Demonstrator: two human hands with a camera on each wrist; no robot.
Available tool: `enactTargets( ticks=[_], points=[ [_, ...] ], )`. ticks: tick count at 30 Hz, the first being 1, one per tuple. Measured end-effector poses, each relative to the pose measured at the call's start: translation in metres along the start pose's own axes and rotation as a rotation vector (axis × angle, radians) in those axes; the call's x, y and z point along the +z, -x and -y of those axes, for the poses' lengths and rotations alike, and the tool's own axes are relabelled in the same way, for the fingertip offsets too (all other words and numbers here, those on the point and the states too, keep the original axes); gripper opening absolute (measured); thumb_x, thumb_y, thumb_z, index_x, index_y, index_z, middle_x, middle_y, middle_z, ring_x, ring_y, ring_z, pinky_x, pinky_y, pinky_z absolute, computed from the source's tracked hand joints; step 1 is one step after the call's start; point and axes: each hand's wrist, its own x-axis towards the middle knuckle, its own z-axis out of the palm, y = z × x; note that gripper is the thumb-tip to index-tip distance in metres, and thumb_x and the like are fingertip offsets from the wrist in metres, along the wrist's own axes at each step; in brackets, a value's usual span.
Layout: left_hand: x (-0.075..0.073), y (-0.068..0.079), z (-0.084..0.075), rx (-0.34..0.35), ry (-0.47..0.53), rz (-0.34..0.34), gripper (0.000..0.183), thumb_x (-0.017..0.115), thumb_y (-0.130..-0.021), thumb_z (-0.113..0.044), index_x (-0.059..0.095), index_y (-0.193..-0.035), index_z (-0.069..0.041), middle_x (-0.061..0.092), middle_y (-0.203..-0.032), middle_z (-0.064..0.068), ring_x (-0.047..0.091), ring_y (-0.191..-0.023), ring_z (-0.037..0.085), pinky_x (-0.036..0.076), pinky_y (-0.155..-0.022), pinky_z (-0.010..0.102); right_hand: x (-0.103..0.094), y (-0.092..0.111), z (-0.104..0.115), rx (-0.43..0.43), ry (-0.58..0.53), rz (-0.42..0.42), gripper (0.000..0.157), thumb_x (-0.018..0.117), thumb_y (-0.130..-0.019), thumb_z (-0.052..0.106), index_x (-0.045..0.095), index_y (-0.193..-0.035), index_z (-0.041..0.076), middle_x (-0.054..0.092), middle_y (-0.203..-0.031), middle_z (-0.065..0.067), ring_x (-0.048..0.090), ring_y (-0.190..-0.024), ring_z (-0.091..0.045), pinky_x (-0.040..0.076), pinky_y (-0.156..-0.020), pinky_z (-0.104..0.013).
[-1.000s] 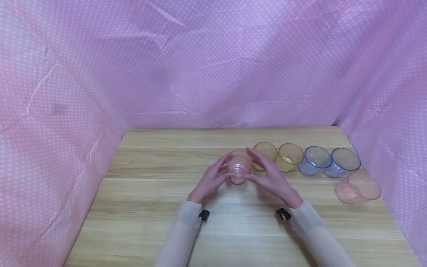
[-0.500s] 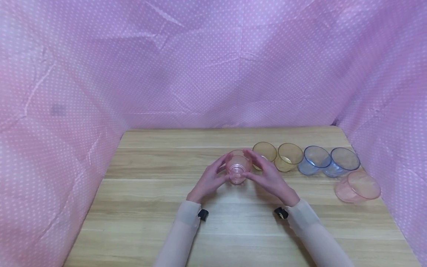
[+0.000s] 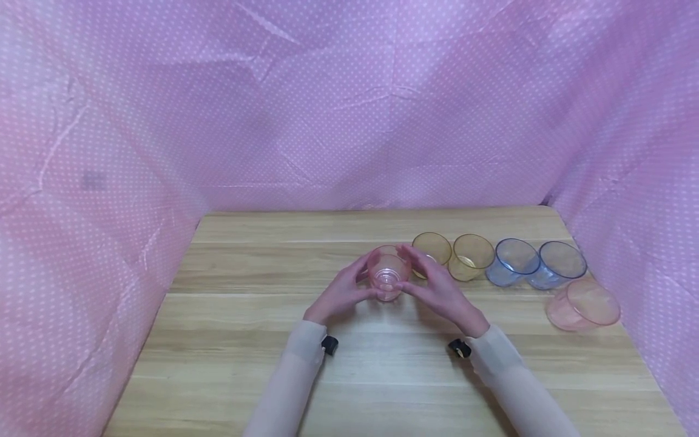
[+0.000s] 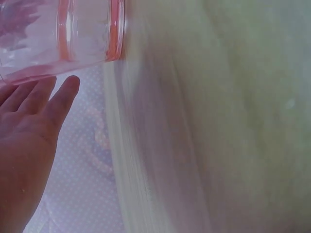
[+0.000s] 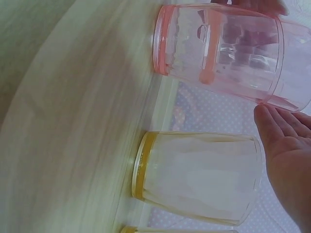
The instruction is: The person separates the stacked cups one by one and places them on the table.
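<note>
Two clear pink cups (image 3: 389,273), one nested in the other, stand upright at the middle of the table; two rims and two base bands show in the right wrist view. My left hand (image 3: 343,291) holds their left side, thumb at the near side and fingers along the wall. From the right, my right hand (image 3: 441,291) holds them too, with fingertips at the upper rim and thumb on the near wall. In the left wrist view the left fingers (image 4: 41,94) lie under the tilted image of the pink wall.
Just right of the nested cups, two yellow cups (image 3: 472,260) stand in a row with two blue cups (image 3: 513,267). Another pink cup (image 3: 581,308) stands nearer, by the right edge of the wooden table (image 3: 235,358). Pink dotted cloth (image 3: 327,121) surrounds the table.
My right fingers and thumb have drawn in slightly closer around the nested pink cups. The left hand keeps its hold, and the whole scene has shifted slightly left in the head view.
</note>
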Motion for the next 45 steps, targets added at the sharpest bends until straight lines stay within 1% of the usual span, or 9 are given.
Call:
enactTargets(
  ticks=[7,12,18,20,23,26,28,35,45],
  points=[
    [-0.005,-0.005,0.006,-0.007,0.006,0.049,0.089,0.084,-0.089,-0.024,0.035,-0.163,-0.027,0.049,-0.157,0.002,0.052,-0.139,0.024,0.041,-0.119,0.043,-0.001,-0.001,0.000,0.025,0.001,0.021,0.085,0.085,-0.086,0.011,0.038,-0.156,-0.001,0.050,-0.154,-0.019,0.052,-0.139,-0.036,0.048,-0.112,-0.040],
    [-0.005,-0.008,0.008,0.008,0.033,0.069,0.086,0.082,-0.090,-0.017,0.036,-0.162,-0.025,0.049,-0.157,0.001,0.052,-0.139,0.023,0.041,-0.118,0.040,-0.002,-0.003,0.003,0.071,0.037,0.037,0.088,0.087,-0.085,0.019,0.040,-0.155,-0.002,0.051,-0.152,-0.020,0.054,-0.136,-0.037,0.049,-0.111,-0.046],
    [-0.005,-0.008,0.007,0.017,0.062,0.088,0.081,0.079,-0.092,-0.011,0.037,-0.161,-0.024,0.048,-0.158,-0.003,0.051,-0.140,0.022,0.042,-0.118,0.038,-0.001,-0.006,0.006,0.119,0.117,0.034,0.092,0.091,-0.081,0.032,0.043,-0.156,0.007,0.057,-0.147,-0.016,0.059,-0.128,-0.037,0.050,-0.108,-0.057],
    [-0.005,-0.007,0.007,0.024,0.068,0.091,0.080,0.078,-0.093,-0.010,0.038,-0.161,-0.025,0.047,-0.159,-0.004,0.052,-0.139,0.024,0.042,-0.118,0.039,-0.001,-0.007,0.008,0.133,0.123,0.033,0.094,0.090,-0.080,0.039,0.043,-0.157,0.011,0.057,-0.148,-0.014,0.059,-0.128,-0.036,0.048,-0.108,-0.061],
    [-0.005,-0.007,0.007,0.030,0.070,0.086,0.080,0.076,-0.093,-0.009,0.038,-0.161,-0.026,0.047,-0.159,-0.004,0.052,-0.139,0.024,0.043,-0.118,0.039,0.000,-0.008,0.009,0.147,0.124,0.049,0.100,0.090,-0.079,0.042,0.039,-0.159,0.010,0.053,-0.152,-0.013,0.057,-0.132,-0.037,0.045,-0.110,-0.062],
    [-0.005,-0.006,0.007,0.024,0.064,0.076,0.079,0.076,-0.093,-0.008,0.039,-0.161,-0.027,0.048,-0.158,-0.003,0.052,-0.139,0.024,0.043,-0.117,0.040,0.001,-0.010,0.009,0.163,0.106,0.067,0.108,0.091,-0.079,0.041,0.031,-0.161,0.006,0.049,-0.156,-0.013,0.055,-0.135,-0.039,0.044,-0.113,-0.060],
    [-0.005,-0.005,0.007,0.016,0.060,0.074,0.079,0.076,-0.093,-0.009,0.039,-0.160,-0.028,0.048,-0.158,-0.004,0.053,-0.138,0.023,0.043,-0.117,0.039,0.002,-0.011,0.009,0.178,0.095,0.072,0.109,0.091,-0.078,0.041,0.030,-0.161,0.005,0.049,-0.157,-0.013,0.055,-0.134,-0.039,0.044,-0.113,-0.058],
    [-0.004,-0.005,0.007,0.023,0.057,0.079,0.080,0.078,-0.094,-0.014,0.037,-0.161,-0.027,0.047,-0.158,-0.005,0.052,-0.139,0.022,0.042,-0.118,0.037,0.003,-0.013,0.006,0.179,0.051,0.072,0.098,0.093,-0.076,0.037,0.042,-0.154,0.007,0.054,-0.152,-0.013,0.057,-0.132,-0.037,0.049,-0.110,-0.054],
    [-0.005,-0.005,0.009,0.048,0.057,0.084,0.075,0.075,-0.095,-0.010,0.040,-0.161,-0.021,0.048,-0.158,0.002,0.054,-0.138,0.022,0.045,-0.115,0.032,0.005,-0.013,0.000,0.123,0.028,0.060,0.094,0.094,-0.077,0.027,0.043,-0.153,0.005,0.056,-0.150,-0.013,0.055,-0.135,-0.033,0.048,-0.112,-0.048]
  ],
)
